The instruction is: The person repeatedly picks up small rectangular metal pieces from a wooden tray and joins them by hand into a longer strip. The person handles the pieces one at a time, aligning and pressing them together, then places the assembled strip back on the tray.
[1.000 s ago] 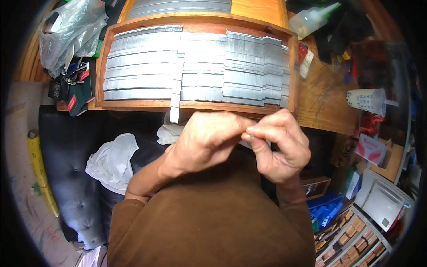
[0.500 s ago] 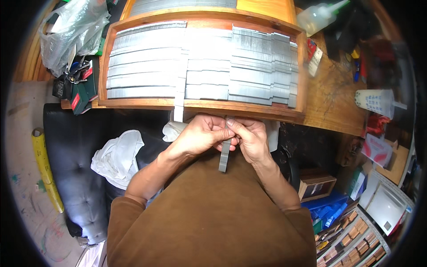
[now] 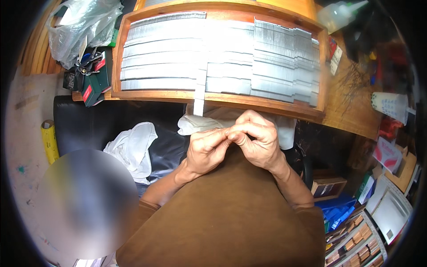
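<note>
Just in front of the near edge of the wooden tray, my two hands meet at the fingertips. My left hand is closed, thumb and fingers pinched together. Against it, my right hand is pinched too, its knuckles raised. What lies between the fingertips is hidden. Rows of flat silvery metal strips fill the tray, packed side by side. One pale strip pokes out over the tray's near edge, to the left of my hands.
White cloths lie on the black padded seat. Left of the tray are dark green boxes and a clear plastic bag. A squeeze bottle and a plastic cup stand to the right.
The grey metal strip that hung between my fingers is now out of sight. My right hand has turned with knuckles up. The whole view has shifted, the tray appearing further right.
</note>
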Demonstrator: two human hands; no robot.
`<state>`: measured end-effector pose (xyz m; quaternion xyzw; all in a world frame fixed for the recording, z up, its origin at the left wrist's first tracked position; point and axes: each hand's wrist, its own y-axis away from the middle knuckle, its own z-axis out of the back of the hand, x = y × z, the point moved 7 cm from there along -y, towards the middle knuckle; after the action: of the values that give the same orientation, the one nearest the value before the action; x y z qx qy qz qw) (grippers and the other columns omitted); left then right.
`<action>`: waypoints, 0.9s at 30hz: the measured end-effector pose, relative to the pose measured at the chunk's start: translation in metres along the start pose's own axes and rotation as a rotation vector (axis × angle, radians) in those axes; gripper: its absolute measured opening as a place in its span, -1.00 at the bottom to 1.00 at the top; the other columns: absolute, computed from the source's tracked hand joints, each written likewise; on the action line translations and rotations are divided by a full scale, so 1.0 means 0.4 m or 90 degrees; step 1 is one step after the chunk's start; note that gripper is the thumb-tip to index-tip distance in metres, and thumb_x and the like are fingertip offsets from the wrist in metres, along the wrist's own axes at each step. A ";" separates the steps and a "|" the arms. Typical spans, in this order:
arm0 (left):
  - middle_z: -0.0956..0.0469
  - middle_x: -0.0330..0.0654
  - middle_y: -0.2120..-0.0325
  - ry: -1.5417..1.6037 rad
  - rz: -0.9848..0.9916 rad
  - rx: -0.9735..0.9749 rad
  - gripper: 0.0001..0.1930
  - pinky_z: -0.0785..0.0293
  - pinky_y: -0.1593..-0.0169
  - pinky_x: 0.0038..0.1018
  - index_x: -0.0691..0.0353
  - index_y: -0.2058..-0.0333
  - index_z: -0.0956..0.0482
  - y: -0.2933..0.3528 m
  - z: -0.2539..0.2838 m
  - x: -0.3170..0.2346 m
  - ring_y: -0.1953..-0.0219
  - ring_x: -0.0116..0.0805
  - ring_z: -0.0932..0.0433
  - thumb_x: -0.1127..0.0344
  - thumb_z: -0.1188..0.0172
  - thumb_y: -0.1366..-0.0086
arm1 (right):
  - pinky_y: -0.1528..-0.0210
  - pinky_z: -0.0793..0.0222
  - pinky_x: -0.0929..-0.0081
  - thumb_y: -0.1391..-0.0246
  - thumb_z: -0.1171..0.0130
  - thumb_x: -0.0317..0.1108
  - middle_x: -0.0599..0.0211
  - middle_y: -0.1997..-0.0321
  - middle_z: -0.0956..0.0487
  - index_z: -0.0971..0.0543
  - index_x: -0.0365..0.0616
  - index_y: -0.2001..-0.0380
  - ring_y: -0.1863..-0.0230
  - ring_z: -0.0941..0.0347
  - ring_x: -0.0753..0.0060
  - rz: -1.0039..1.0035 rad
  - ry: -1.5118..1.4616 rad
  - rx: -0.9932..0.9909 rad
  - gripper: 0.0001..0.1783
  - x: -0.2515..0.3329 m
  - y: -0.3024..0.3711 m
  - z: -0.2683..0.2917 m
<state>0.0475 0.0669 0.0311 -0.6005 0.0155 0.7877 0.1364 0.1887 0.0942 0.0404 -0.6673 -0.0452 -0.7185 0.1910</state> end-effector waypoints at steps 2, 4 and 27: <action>-0.70 0.04 0.39 -0.013 0.002 -0.011 -0.76 -0.60 0.32 -0.43 0.42 0.14 -0.68 0.006 0.004 -0.003 0.40 -0.14 -0.72 0.64 -0.27 -0.20 | 0.40 -0.38 0.53 -0.10 -0.42 -0.39 0.33 0.42 -0.53 -0.72 -0.26 0.29 0.42 -0.44 0.48 -0.018 -0.050 0.021 -0.83 -0.001 -0.006 -0.003; -0.70 0.04 0.38 0.027 -0.022 -0.016 -0.75 -0.60 0.31 -0.44 0.41 0.12 -0.68 0.004 0.005 0.000 0.40 -0.15 -0.72 0.66 -0.27 -0.20 | 0.37 -0.39 0.54 -0.04 -0.45 -0.47 0.32 0.42 -0.56 -0.72 -0.26 0.29 0.40 -0.47 0.49 -0.032 -0.065 0.026 -0.85 0.008 -0.017 -0.005; -0.70 0.02 0.41 0.017 0.055 0.084 -0.75 -0.58 0.33 -0.42 0.35 0.12 -0.70 0.007 -0.010 0.027 0.41 -0.15 -0.71 0.62 -0.25 -0.22 | 0.40 -0.39 0.56 0.05 -0.45 -0.61 0.32 0.44 -0.56 -0.71 -0.26 0.36 0.42 -0.48 0.50 -0.034 -0.019 0.010 -0.85 -0.010 0.012 0.005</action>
<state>0.0480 0.0656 0.0195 -0.5994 0.0947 0.7822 0.1412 0.1926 0.0912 0.0357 -0.6748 -0.0713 -0.7132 0.1759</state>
